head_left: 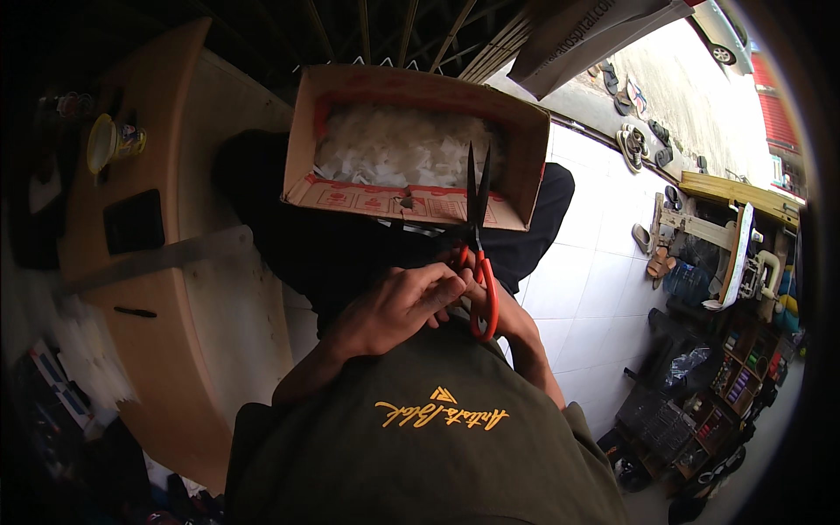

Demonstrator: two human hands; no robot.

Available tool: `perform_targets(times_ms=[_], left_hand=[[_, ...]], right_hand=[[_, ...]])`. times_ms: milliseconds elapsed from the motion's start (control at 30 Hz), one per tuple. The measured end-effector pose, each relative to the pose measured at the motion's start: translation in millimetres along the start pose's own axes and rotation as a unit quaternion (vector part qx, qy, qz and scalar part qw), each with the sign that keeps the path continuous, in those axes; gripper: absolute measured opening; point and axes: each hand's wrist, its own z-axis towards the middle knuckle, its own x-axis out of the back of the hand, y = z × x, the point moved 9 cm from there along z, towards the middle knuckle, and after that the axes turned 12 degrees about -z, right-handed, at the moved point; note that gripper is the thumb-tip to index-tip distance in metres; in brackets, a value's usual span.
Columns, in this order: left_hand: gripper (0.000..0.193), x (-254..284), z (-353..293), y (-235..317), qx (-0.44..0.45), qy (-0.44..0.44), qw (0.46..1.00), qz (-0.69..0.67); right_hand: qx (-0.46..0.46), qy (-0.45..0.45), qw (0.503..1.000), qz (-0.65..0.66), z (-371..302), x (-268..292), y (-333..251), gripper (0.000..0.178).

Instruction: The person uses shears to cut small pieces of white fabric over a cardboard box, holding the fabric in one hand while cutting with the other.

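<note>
A pair of scissors [487, 297] with orange-red handles and dark blades is in my right hand [503, 315]. Its blades stand slightly apart and point away from me, over the near wall of a cardboard box [535, 166]. Many small white cut pieces [394, 153] lie inside that box, which rests at my lap between my dark-trousered legs. Close against the right hand, my left hand [398, 302] has its fingers curled and its thumb pressed inward. Whatever lies between those fingers is too small or hidden to make out.
On my left stands a wooden desk [206, 341] with a dark flat case [134, 220], a pen [136, 311] and a yellow tub [103, 144]. A white bag [577, 44] hangs ahead right. Shoes [630, 147] and a cluttered rack [735, 376] are at right, beyond white floor tiles [582, 271].
</note>
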Motion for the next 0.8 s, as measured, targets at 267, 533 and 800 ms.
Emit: perform_targets(times_ms=[267, 533, 800], left_hand=[[0.048, -11, 16, -17, -0.059, 0.018, 0.993, -0.096], [0.038, -10, 12, -7, 0.001, 0.02, 0.991, -0.129], [0.038, -15, 10, -2, -0.003, 0.026, 0.995, -0.098]], right_hand=[[-0.086, 0.03, 0.996, 0.02, 3, 2, 10, 0.061], [-0.011, 0.042, 0.979, 0.201, -10, 16, 25, 0.05], [0.049, 0.146, 0.983, 0.096, -20, 25, 23, 0.046]])
